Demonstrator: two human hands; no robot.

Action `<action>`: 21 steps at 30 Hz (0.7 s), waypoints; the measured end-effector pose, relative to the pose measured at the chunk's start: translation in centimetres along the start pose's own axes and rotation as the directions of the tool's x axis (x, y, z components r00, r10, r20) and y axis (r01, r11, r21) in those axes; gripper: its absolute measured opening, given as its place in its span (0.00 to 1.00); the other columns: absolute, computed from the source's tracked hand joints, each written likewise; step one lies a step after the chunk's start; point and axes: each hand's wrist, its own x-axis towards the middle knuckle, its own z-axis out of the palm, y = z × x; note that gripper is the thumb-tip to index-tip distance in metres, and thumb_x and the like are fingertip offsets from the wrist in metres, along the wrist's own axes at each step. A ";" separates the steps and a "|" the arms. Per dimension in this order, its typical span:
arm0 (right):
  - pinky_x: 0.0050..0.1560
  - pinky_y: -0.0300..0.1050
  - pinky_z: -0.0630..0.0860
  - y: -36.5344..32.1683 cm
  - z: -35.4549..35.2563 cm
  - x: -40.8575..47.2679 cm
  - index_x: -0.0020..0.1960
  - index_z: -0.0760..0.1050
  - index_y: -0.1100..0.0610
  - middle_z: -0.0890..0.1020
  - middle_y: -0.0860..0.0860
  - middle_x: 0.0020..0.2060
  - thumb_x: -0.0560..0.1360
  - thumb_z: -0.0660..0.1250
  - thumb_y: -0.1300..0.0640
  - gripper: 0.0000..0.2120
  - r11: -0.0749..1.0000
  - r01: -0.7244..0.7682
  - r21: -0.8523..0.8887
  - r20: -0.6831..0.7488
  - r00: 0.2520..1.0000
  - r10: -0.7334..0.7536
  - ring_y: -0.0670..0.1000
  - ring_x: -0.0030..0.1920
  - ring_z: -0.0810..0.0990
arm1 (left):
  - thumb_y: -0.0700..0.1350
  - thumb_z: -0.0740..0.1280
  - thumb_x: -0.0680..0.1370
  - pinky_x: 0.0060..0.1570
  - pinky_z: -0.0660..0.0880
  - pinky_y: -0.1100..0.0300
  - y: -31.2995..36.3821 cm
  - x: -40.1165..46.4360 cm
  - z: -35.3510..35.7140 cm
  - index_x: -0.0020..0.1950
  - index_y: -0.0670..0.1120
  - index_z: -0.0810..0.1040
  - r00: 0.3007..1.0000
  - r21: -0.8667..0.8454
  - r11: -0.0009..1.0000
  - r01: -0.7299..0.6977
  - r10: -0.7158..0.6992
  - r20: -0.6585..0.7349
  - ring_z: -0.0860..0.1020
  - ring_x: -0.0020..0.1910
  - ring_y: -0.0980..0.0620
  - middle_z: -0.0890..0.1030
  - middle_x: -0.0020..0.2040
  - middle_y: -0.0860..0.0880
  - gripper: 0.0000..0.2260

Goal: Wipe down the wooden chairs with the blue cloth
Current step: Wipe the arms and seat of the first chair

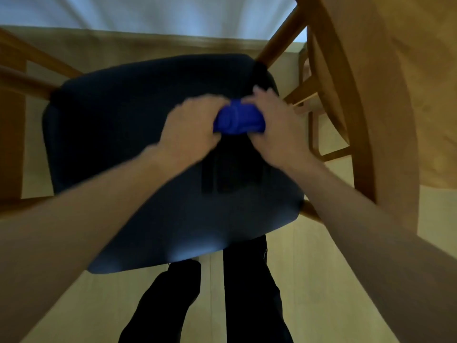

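From the head view, the blue cloth [238, 120] is bunched into a tight wad and held between both hands above the dark seat [138, 149] of a wooden chair, toward the seat's far right corner. The left hand [191, 126] grips the wad's left end with its fingers curled over it; the right hand [277, 127] grips the right end the same way (both hands are blurred, so the exact finger placement is hard to read). Whether the cloth touches the seat cannot be told. The seat's wooden frame rails [32, 78] show past its far left corner, and another wooden post [282, 37] rises from its far right corner. To the right of the seat stands a round wooden counter [385, 95], its edge curving close by the right forearm. Below the seat's near edge, the person's dark trouser legs [247, 293] stand on a pale wooden floor [316, 268].
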 end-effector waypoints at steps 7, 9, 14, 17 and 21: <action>0.77 0.53 0.57 -0.2 3.6 0.6 0.74 0.67 0.54 0.69 0.53 0.73 0.74 0.71 0.60 0.30 0.997 -0.012 -0.072 0.134 0.991 0.022 0.53 0.75 0.64 | 0.36 0.69 0.74 0.69 0.64 0.49 -3.4 -0.4 1.0 0.67 0.43 0.74 0.983 0.162 0.976 -0.147 0.126 0.131 0.72 0.67 0.41 0.77 0.63 0.40 0.21; 0.73 0.56 0.63 -0.8 4.8 -3.4 0.72 0.71 0.55 0.73 0.54 0.71 0.73 0.73 0.57 0.29 0.998 0.041 -0.051 0.136 0.990 -0.034 0.55 0.72 0.69 | 0.32 0.71 0.70 0.69 0.64 0.49 -3.2 -5.0 1.8 0.66 0.40 0.76 0.986 0.078 0.989 -0.125 0.115 0.123 0.73 0.67 0.41 0.78 0.62 0.39 0.23; 0.61 0.51 0.67 -2.6 6.1 -12.4 0.70 0.74 0.50 0.76 0.49 0.68 0.71 0.73 0.51 0.27 0.993 0.110 -0.030 0.356 0.930 -0.092 0.55 0.63 0.72 | 0.32 0.76 0.63 0.61 0.74 0.47 -1.8 -16.3 3.4 0.61 0.39 0.80 0.975 -0.077 0.994 -0.073 0.088 0.206 0.78 0.62 0.43 0.82 0.59 0.44 0.26; 0.62 0.53 0.67 -2.5 4.3 -10.3 0.69 0.74 0.47 0.76 0.46 0.64 0.70 0.72 0.56 0.28 0.993 0.089 0.078 0.488 0.865 -0.116 0.52 0.60 0.71 | 0.35 0.77 0.65 0.60 0.75 0.51 -2.2 -17.2 2.7 0.64 0.41 0.78 0.972 -0.110 0.994 -0.025 0.050 0.230 0.78 0.61 0.43 0.81 0.60 0.44 0.27; 0.71 0.61 0.62 -3.8 2.6 -0.4 0.72 0.71 0.50 0.75 0.48 0.68 0.74 0.70 0.58 0.27 0.984 0.156 0.088 0.290 0.941 -0.175 0.51 0.69 0.71 | 0.36 0.72 0.68 0.65 0.67 0.54 -4.9 -9.2 -0.2 0.66 0.38 0.75 0.999 -0.021 1.000 0.017 -0.018 -0.042 0.76 0.61 0.41 0.78 0.62 0.39 0.26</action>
